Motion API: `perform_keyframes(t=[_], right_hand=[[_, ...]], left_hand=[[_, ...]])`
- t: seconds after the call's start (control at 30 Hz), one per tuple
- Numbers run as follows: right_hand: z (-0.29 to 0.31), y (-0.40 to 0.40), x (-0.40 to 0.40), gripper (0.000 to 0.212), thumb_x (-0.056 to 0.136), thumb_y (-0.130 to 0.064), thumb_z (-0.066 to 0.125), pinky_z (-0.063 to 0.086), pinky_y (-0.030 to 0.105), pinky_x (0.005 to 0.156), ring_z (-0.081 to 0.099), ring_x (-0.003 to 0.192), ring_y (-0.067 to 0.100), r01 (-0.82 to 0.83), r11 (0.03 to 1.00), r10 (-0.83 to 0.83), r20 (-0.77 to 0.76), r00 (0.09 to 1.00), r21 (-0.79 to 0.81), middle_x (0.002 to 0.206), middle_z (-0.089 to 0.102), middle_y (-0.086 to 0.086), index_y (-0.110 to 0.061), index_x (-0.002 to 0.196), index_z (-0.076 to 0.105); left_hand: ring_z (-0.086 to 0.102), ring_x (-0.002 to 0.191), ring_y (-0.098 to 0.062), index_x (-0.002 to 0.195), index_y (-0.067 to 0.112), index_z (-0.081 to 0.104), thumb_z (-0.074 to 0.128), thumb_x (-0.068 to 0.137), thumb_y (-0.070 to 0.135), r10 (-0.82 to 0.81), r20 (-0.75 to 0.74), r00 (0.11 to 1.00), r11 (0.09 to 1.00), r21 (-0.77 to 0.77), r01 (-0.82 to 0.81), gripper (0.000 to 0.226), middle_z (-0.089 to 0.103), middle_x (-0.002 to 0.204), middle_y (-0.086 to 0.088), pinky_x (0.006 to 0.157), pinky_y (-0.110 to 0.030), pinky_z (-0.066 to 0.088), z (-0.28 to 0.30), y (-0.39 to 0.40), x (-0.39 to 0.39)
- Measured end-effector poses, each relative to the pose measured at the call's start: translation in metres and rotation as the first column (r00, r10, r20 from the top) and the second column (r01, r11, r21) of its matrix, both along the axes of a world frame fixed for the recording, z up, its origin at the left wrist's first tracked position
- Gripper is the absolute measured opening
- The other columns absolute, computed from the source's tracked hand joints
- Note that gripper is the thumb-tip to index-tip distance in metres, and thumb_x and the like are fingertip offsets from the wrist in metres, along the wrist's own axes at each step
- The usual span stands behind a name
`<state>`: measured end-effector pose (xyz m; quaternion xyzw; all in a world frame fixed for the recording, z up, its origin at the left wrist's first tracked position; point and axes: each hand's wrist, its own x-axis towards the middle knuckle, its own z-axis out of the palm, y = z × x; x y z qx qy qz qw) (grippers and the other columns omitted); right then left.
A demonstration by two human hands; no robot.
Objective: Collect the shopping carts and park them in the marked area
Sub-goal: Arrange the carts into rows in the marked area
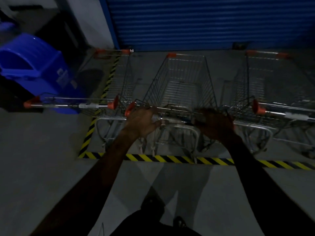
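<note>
Three wire shopping carts with orange handle caps stand side by side inside the floor area edged with yellow-black striped tape (170, 158). The middle cart (184, 79) is straight ahead of me. My left hand (142, 121) and my right hand (214, 123) are both closed around its handle bar (177, 116). The left cart (119, 86) stands along the taped left edge, its handle sticking out to the left. The right cart (259, 86) runs off the right side of the view.
A blue roller shutter (204, 21) closes off the far end behind the carts. A blue plastic bin (34, 65) stands at the left, just outside the tape. Grey concrete floor lies around my feet. The scene is dim.
</note>
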<state>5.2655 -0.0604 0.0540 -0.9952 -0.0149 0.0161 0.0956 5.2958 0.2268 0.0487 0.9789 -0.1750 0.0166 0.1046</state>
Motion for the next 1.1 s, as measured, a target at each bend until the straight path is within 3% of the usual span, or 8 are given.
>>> perform_keyframes(t=[0.1, 0.17, 0.27, 0.37, 0.5, 0.7, 0.97, 1.1], right_hand=[[-0.012, -0.008, 0.02, 0.073, 0.101, -0.073, 0.038, 0.016, 0.041, 0.122, 0.035, 0.152, 0.03, 0.001, 1.0, 0.008, -0.268, 0.963, 0.03, 0.164, 0.042, 0.004, -0.028, 0.159, 0.042], [-0.027, -0.007, 0.027, 0.063, 0.103, -0.057, 0.052, 0.032, 0.046, 0.117, 0.049, 0.142, 0.034, 0.039, 0.991, 0.019, -0.418, 0.908, 0.13, 0.15, 0.057, 0.013, -0.015, 0.15, 0.054], [-0.061, -0.013, 0.038, 0.076, 0.086, -0.087, 0.044, 0.047, 0.048, 0.1, 0.07, 0.1, 0.03, 0.044, 0.998, -0.029, -0.246, 0.969, 0.052, 0.09, 0.072, 0.006, -0.02, 0.102, 0.078], [-0.074, -0.007, 0.046, 0.08, 0.079, -0.098, 0.039, 0.029, 0.053, 0.111, 0.071, 0.096, 0.025, -0.009, 0.99, -0.023, -0.228, 0.973, -0.14, 0.084, 0.073, 0.001, -0.027, 0.088, 0.075], [-0.07, 0.003, 0.055, 0.105, 0.06, -0.111, 0.007, 0.049, 0.038, 0.083, 0.064, 0.067, 0.016, -0.085, 0.969, 0.03, -0.234, 0.972, -0.23, 0.061, 0.061, -0.004, -0.024, 0.068, 0.065], [-0.071, -0.002, 0.062, 0.098, 0.058, -0.108, 0.013, 0.036, 0.026, 0.054, 0.055, 0.058, 0.01, -0.113, 0.969, 0.073, -0.182, 0.981, -0.22, 0.066, 0.063, -0.003, -0.025, 0.072, 0.064], [-0.086, -0.015, 0.044, 0.114, 0.052, -0.111, -0.006, 0.054, 0.031, 0.075, 0.062, 0.07, 0.015, -0.189, 0.964, 0.161, -0.156, 0.975, -0.185, 0.068, 0.065, -0.008, -0.028, 0.068, 0.069], [-0.095, -0.022, -0.005, 0.098, 0.07, -0.106, 0.006, 0.046, 0.029, 0.057, 0.068, 0.061, 0.026, -0.232, 0.955, 0.229, -0.037, 0.973, -0.185, 0.056, 0.06, 0.001, -0.026, 0.071, 0.063]], left_hand=[[0.064, 0.125, -0.026, 0.128, 0.036, 0.07, 0.023, 0.085, 0.096, -0.007, -0.04, 0.999, 0.993, 0.119, 0.012, 0.088, 0.074, 0.127, 0.0, 0.112, -0.046, 0.043, -0.025, 0.012, 0.035], [0.061, 0.13, -0.02, 0.131, 0.043, 0.071, 0.014, 0.086, 0.099, -0.03, -0.056, 0.998, 0.965, 0.257, 0.044, 0.091, 0.074, 0.129, 0.005, 0.119, -0.046, 0.032, -0.052, 0.028, 0.059], [0.069, 0.105, -0.015, 0.125, 0.045, 0.074, -0.007, 0.081, 0.1, -0.071, -0.105, 0.992, 0.902, 0.418, 0.109, 0.107, 0.073, 0.089, 0.008, 0.117, -0.045, 0.027, -0.076, 0.044, 0.078], [0.066, 0.08, -0.017, 0.104, 0.036, 0.08, -0.004, 0.07, 0.108, -0.025, -0.133, 0.991, 0.94, 0.333, 0.068, 0.116, 0.05, 0.061, 0.008, 0.116, -0.047, 0.035, -0.076, 0.046, 0.082], [0.06, 0.07, -0.017, 0.065, 0.023, 0.065, 0.008, 0.068, 0.111, -0.005, -0.114, 0.993, 0.971, 0.238, 0.032, 0.105, 0.053, 0.055, 0.006, 0.127, -0.05, 0.02, -0.075, 0.051, 0.08], [0.06, 0.069, -0.018, 0.053, 0.021, 0.055, 0.012, 0.068, 0.11, 0.035, -0.115, 0.993, 0.977, 0.213, -0.01, 0.101, 0.049, 0.049, 0.004, 0.127, -0.05, 0.02, -0.068, 0.048, 0.071], [0.062, 0.066, -0.014, 0.053, 0.021, 0.05, 0.006, 0.075, 0.106, 0.016, -0.06, 0.998, 0.965, 0.263, 0.001, 0.098, 0.05, 0.051, 0.006, 0.132, -0.051, 0.004, -0.066, 0.051, 0.029], [0.069, 0.078, -0.017, 0.062, 0.025, 0.061, 0.001, 0.08, 0.103, -0.039, -0.148, 0.988, 0.934, 0.346, 0.088, 0.1, 0.053, 0.058, 0.006, 0.129, -0.056, 0.006, -0.072, 0.055, -0.009]])
